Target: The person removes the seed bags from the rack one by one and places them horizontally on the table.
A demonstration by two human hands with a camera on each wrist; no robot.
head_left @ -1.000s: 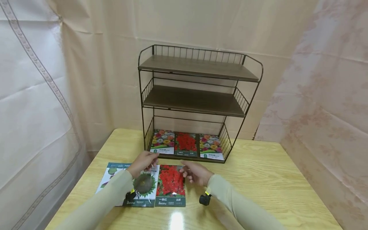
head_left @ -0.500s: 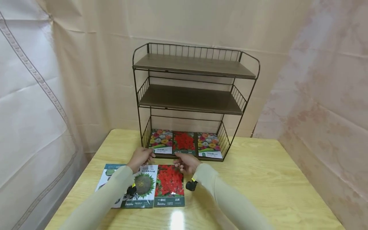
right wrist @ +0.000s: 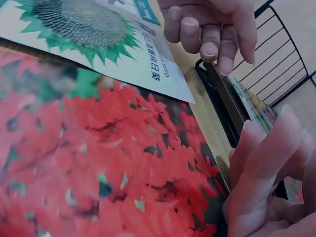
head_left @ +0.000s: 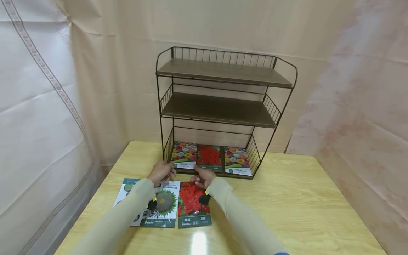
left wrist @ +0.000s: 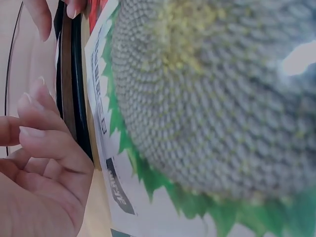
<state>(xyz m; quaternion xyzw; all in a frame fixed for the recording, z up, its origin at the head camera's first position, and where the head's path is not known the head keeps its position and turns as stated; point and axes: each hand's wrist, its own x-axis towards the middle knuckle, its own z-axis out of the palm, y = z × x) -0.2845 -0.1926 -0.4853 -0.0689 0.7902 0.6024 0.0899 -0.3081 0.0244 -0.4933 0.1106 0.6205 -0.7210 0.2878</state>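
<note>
A sunflower seed packet [head_left: 164,202] [left wrist: 212,98] [right wrist: 84,22] and a red-flower seed packet [head_left: 192,203] [right wrist: 98,163] lie side by side on the wooden table [head_left: 287,198]. My left hand [head_left: 163,172] [left wrist: 44,148] hovers at the sunflower packet's far edge, fingers loosely curled and holding nothing, close to the front rail [left wrist: 79,98] of a black wire rack [head_left: 223,92]. My right hand [head_left: 201,177] [right wrist: 266,168] sits at the red packet's far edge with relaxed fingers, gripping nothing.
The rack's bottom shelf holds three seed packets: a mixed-flower packet [head_left: 184,156], a red one [head_left: 208,157] and a second mixed-flower one [head_left: 236,161]. Its two upper shelves are bare. A third packet [head_left: 127,189] lies partly under the sunflower packet. Curtains hang all round.
Both hands have moved forward toward the rack's front rail. The right hand slid left from beside the red packet to its far edge. The packets have not moved.
</note>
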